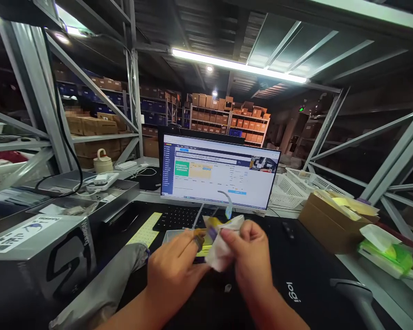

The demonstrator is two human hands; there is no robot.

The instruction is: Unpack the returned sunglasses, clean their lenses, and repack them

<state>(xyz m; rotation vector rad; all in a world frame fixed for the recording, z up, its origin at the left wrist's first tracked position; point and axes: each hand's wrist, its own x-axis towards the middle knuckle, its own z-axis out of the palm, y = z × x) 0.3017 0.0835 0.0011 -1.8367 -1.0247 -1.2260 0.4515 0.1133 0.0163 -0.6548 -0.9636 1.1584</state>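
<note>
Both my hands work close together over the black desk mat. My right hand [253, 252] pinches a crumpled white tissue [220, 252] between thumb and fingers. Curled beside it, my left hand [174, 261] grips a small yellow and purple item [211, 229], largely covered by the tissue and fingers, so its kind is unclear. A thin curved pale strip [227, 201] with a blue end rises just above the tissue. Behind my left hand, part of a clear tray [170, 236] shows. A small whitish scrap [228, 288] lies on the mat below my hands.
Ahead stand a lit monitor [220, 176] and a black keyboard [179, 217]. A large grey box [37, 270] and grey sleeve-like cloth [106, 284] lie left. At right are a cardboard box [318, 224], green tissue pack [387, 254] and handheld scanner [356, 293].
</note>
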